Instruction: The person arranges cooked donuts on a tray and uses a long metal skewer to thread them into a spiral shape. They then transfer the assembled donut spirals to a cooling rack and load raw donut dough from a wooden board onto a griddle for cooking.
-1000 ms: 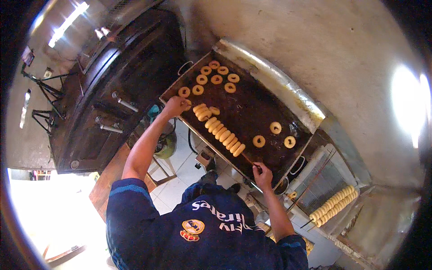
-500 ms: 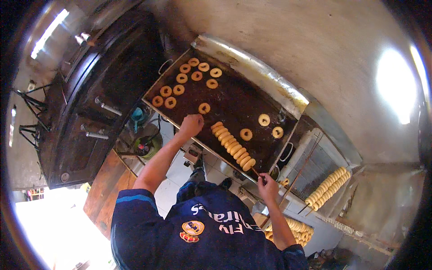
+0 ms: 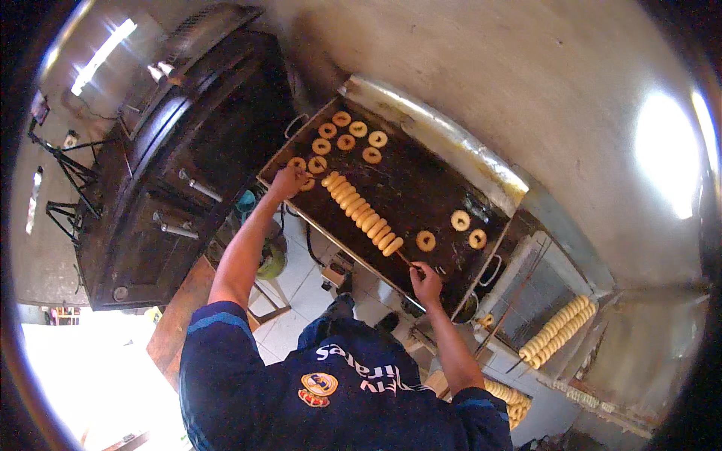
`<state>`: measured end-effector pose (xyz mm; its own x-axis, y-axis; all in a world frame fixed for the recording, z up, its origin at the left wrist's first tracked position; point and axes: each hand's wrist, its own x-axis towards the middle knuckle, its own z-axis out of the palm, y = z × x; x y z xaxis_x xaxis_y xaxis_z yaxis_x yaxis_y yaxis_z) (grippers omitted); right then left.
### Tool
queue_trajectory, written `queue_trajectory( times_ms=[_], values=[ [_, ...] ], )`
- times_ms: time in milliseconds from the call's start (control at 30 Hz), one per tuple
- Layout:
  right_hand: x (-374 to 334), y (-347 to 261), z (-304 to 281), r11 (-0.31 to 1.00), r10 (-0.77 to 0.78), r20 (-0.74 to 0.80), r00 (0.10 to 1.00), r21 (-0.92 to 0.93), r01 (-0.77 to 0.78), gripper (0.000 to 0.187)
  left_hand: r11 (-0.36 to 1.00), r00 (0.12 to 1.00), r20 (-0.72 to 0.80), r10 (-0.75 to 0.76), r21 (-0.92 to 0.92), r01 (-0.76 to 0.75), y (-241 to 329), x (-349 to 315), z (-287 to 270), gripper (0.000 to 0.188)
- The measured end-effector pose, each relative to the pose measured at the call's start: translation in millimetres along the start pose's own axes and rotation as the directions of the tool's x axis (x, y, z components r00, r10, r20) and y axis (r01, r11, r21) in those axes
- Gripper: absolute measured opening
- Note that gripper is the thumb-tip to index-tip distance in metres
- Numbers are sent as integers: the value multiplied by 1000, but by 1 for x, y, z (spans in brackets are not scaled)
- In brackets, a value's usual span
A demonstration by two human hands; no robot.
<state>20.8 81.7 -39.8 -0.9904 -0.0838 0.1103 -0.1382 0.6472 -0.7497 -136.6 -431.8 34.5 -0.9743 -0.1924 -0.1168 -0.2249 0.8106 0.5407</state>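
A wide dark metal tray (image 3: 421, 177) with a raised rim holds loose golden dough rings (image 3: 359, 129), most of them near its far left corner. My left hand (image 3: 288, 183) is at the tray's left edge with its fingers curled down among the rings; what they hold, if anything, is hidden beneath it. In my right hand (image 3: 427, 284) is the near end of a thin rod (image 3: 404, 258), held at the tray's front edge. A long row of rings (image 3: 362, 213) is threaded on that rod, which slants over the tray toward my left hand.
At right, two more threaded ring rows (image 3: 558, 331) lie by a grated trough (image 3: 519, 289) with a loose rod across it. Further stacked rings (image 3: 508, 402) are beside my right forearm. A big dark oven-like body (image 3: 188, 158) with handles stands left, near a green container (image 3: 272, 257).
My left hand has moved left, from beside the row's tip to the rings at the tray's edge. My right hand and the rod have shifted left. The lone ring near the row's tip is gone from its spot.
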Motion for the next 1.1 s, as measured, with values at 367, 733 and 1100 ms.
queue_trajectory(
  times_ms=[367, 733, 1100],
  values=[
    [30, -103, -22, 910, 191, 178, 965, -401, -106, 21, 979, 990, -134, 51, 202, -23, -65, 73, 29, 32],
    [26, -35, 21, 998, 28, 42, 999, 51, -30, 21, 989, 990, 18, 138, -48, -137, -43, 42, -87, 29],
    [27, -83, -34, 933, 178, 218, 960, -346, -95, 22, 995, 995, -22, 94, 37, -93, -42, -46, -10, 22]
  ],
)
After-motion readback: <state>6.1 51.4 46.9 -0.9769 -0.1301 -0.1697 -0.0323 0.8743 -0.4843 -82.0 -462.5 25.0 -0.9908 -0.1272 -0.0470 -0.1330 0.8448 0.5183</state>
